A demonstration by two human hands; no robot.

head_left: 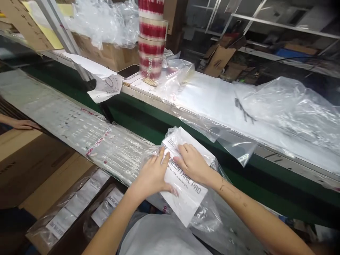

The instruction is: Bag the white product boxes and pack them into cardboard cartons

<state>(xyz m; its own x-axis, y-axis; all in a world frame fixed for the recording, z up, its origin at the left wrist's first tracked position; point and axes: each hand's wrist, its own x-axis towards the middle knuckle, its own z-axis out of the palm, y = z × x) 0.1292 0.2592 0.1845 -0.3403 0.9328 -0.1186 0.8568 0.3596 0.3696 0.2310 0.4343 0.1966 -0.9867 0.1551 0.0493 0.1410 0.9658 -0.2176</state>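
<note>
Green conveyor belt (148, 118) ran across the whole view, and far beyond the hands a white bench edge carried loose clear plastic film (287, 106). Left of the left hand stood brown cardboard boxes (34, 166), and below it lay bagged white cards (77, 202). A long overlapped row of clear plastic bags (79, 124) reached away from the left hand along the belt, and at its far end another person's hand (24, 124) rested. Ahead of the hands stood a stack of red-and-white tape rolls (152, 42), with a smartphone (129, 72) just beside it.

Directly under both hands was a white card (183, 198), which seemed to lie inside a clear plastic bag (205, 212). Its print read "TRAIL PRO" and "FOR ADVENTURE"; fingers hid the other words. The left hand (150, 173) and right hand (192, 163) were both open, pressing flat on the card, not closed. This flat pressing seemed a good way, because it smoothed the film without bending the card.
</note>
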